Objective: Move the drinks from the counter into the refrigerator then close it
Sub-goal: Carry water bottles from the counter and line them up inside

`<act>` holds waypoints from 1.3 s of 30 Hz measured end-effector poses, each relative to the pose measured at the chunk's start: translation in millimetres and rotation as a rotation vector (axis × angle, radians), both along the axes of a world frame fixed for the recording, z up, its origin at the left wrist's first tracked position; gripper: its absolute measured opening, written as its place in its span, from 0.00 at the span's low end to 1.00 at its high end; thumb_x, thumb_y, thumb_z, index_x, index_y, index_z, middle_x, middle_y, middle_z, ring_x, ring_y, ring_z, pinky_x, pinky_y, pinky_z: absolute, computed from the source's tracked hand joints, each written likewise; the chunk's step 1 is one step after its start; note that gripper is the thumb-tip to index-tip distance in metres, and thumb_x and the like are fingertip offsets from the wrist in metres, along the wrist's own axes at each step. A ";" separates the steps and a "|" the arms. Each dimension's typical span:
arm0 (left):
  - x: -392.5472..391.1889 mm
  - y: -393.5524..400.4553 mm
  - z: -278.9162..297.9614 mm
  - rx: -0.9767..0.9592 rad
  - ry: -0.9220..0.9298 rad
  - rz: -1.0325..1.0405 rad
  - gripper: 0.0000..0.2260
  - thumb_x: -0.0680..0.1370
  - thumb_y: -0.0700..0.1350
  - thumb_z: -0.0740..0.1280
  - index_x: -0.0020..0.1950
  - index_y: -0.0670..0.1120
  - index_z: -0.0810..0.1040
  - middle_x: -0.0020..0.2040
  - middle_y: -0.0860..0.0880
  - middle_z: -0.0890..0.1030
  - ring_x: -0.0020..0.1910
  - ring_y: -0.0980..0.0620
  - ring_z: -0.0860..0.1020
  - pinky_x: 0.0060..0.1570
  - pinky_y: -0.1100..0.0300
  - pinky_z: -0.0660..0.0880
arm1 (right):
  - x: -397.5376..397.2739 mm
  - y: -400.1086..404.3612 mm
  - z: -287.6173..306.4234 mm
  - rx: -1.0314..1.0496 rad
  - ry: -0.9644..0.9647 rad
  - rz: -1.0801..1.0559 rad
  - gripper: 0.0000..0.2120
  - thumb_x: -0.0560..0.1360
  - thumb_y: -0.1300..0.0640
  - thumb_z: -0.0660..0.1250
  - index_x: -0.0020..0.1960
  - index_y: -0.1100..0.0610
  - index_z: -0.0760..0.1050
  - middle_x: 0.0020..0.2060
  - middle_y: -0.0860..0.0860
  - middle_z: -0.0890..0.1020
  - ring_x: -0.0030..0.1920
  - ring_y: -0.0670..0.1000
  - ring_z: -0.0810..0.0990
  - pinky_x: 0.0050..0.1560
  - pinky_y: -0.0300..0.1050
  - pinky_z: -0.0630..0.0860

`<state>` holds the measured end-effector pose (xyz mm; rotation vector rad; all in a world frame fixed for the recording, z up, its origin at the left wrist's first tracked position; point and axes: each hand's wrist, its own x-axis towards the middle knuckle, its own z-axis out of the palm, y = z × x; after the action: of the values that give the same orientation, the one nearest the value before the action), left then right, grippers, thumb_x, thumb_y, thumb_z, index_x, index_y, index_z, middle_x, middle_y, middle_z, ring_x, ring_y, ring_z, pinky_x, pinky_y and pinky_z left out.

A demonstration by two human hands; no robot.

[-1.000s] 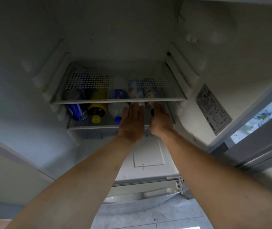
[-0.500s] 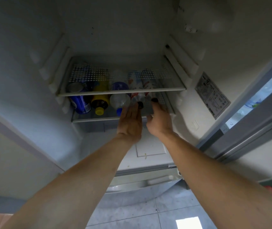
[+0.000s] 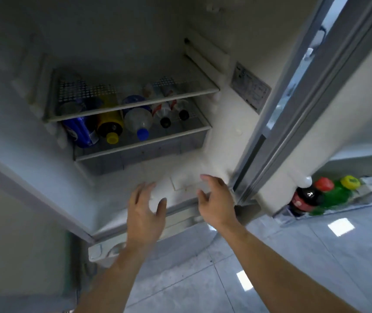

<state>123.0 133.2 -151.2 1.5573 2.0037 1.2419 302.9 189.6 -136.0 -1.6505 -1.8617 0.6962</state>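
The refrigerator stands open, its lower shelf (image 3: 144, 143) holding several drinks lying on their sides: a blue can (image 3: 79, 132), a yellow-capped bottle (image 3: 110, 128), a clear blue-capped bottle (image 3: 138, 122) and two small black-capped bottles (image 3: 164, 116) (image 3: 181, 110). My left hand (image 3: 145, 213) and my right hand (image 3: 216, 199) hover empty in front of the fridge's bottom, below the shelf, fingers spread. The open door (image 3: 315, 105) stands at the right.
An empty perforated shelf (image 3: 135, 102) sits above the drinks. The door's bottom rack holds a dark cola bottle (image 3: 304, 198) and a green bottle (image 3: 336, 193) with red and yellow caps. Grey floor tiles (image 3: 270, 267) lie below; a wall panel is at the left.
Both hands have drawn back from the small bottles on the lower shelf and dropped lower, now empty. The view has shifted, revealing the door and its rack at the right.
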 end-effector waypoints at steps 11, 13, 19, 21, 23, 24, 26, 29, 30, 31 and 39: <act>73.1 -89.3 -85.1 -0.752 -0.667 0.047 0.11 0.81 0.43 0.67 0.63 0.45 0.74 0.49 0.43 0.78 0.43 0.45 0.77 0.38 0.55 0.73 | 168.0 -172.5 -68.6 -0.314 0.192 -0.600 0.19 0.79 0.55 0.67 0.69 0.53 0.73 0.65 0.52 0.77 0.63 0.52 0.77 0.65 0.47 0.74; 92.0 -113.5 -100.7 -0.922 -0.824 0.083 0.09 0.81 0.43 0.66 0.60 0.45 0.74 0.44 0.44 0.75 0.38 0.47 0.73 0.36 0.55 0.71 | 207.9 -219.4 -80.1 -0.364 0.240 -0.750 0.19 0.78 0.54 0.68 0.69 0.53 0.73 0.64 0.53 0.78 0.62 0.53 0.78 0.63 0.47 0.73; 133.9 -172.3 -136.9 -1.131 -0.801 0.091 0.15 0.82 0.46 0.65 0.65 0.40 0.73 0.57 0.43 0.75 0.62 0.39 0.75 0.57 0.47 0.75 | 296.0 -378.9 -118.1 -0.604 0.582 -1.134 0.23 0.77 0.56 0.69 0.70 0.59 0.72 0.59 0.57 0.79 0.54 0.56 0.79 0.58 0.52 0.77; 145.6 -191.7 -140.7 -1.161 -0.640 0.061 0.16 0.81 0.45 0.67 0.66 0.39 0.73 0.58 0.41 0.76 0.68 0.38 0.73 0.62 0.44 0.72 | 309.4 -426.5 -129.9 -0.648 0.647 -1.231 0.23 0.77 0.56 0.69 0.70 0.60 0.72 0.56 0.58 0.79 0.51 0.55 0.78 0.53 0.49 0.76; 155.2 -208.9 -142.9 -1.198 -0.532 0.017 0.14 0.80 0.45 0.68 0.62 0.39 0.75 0.58 0.40 0.78 0.66 0.37 0.74 0.61 0.43 0.72 | 315.6 -466.8 -140.5 -0.672 0.678 -1.317 0.22 0.77 0.56 0.69 0.69 0.61 0.73 0.57 0.59 0.80 0.51 0.55 0.78 0.52 0.50 0.75; 159.8 -214.7 -143.6 -1.219 -0.491 0.000 0.14 0.80 0.45 0.68 0.62 0.39 0.75 0.58 0.40 0.78 0.65 0.37 0.75 0.61 0.43 0.73 | 316.2 -484.8 -145.4 -0.687 0.688 -1.356 0.21 0.77 0.56 0.69 0.68 0.61 0.73 0.56 0.59 0.80 0.50 0.55 0.78 0.51 0.50 0.75; 171.6 -220.3 -145.8 -1.260 -0.432 -0.041 0.12 0.80 0.45 0.67 0.60 0.41 0.74 0.57 0.40 0.78 0.64 0.37 0.75 0.61 0.42 0.73 | 314.0 -516.3 -154.5 -0.714 0.706 -1.435 0.20 0.77 0.56 0.69 0.67 0.61 0.75 0.54 0.58 0.81 0.48 0.55 0.77 0.50 0.50 0.75; 188.2 -222.8 -152.2 -1.302 -0.297 -0.148 0.09 0.80 0.44 0.68 0.56 0.41 0.76 0.52 0.41 0.79 0.56 0.40 0.77 0.57 0.45 0.74 | 307.0 -551.5 -163.4 -0.763 0.738 -1.546 0.18 0.77 0.56 0.69 0.65 0.61 0.76 0.51 0.57 0.80 0.46 0.55 0.77 0.52 0.52 0.77; 193.4 -222.0 -153.7 -1.312 -0.231 -0.204 0.07 0.79 0.44 0.69 0.53 0.41 0.77 0.49 0.41 0.80 0.51 0.42 0.77 0.54 0.47 0.75 | 305.0 -559.5 -164.4 -0.776 0.752 -1.582 0.18 0.77 0.57 0.69 0.64 0.61 0.76 0.51 0.57 0.80 0.46 0.54 0.77 0.52 0.52 0.78; 199.1 -219.4 -154.5 -1.323 -0.160 -0.268 0.06 0.79 0.43 0.69 0.50 0.40 0.78 0.45 0.42 0.80 0.45 0.43 0.76 0.50 0.49 0.75 | 303.4 -565.7 -164.4 -0.788 0.765 -1.614 0.17 0.77 0.57 0.69 0.64 0.61 0.76 0.51 0.57 0.80 0.45 0.53 0.78 0.50 0.52 0.78; 284.9 -152.1 -168.8 -1.330 0.083 -0.558 0.05 0.80 0.45 0.66 0.50 0.44 0.78 0.47 0.45 0.81 0.43 0.46 0.77 0.45 0.55 0.75 | 299.9 -599.7 -167.4 -0.858 0.730 -1.820 0.15 0.78 0.57 0.68 0.63 0.61 0.77 0.50 0.56 0.81 0.46 0.54 0.79 0.44 0.48 0.77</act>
<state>408.0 -18.9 -319.9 1.2102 1.5654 -0.3842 602.8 -410.1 -303.5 -2.1876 0.7873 0.9110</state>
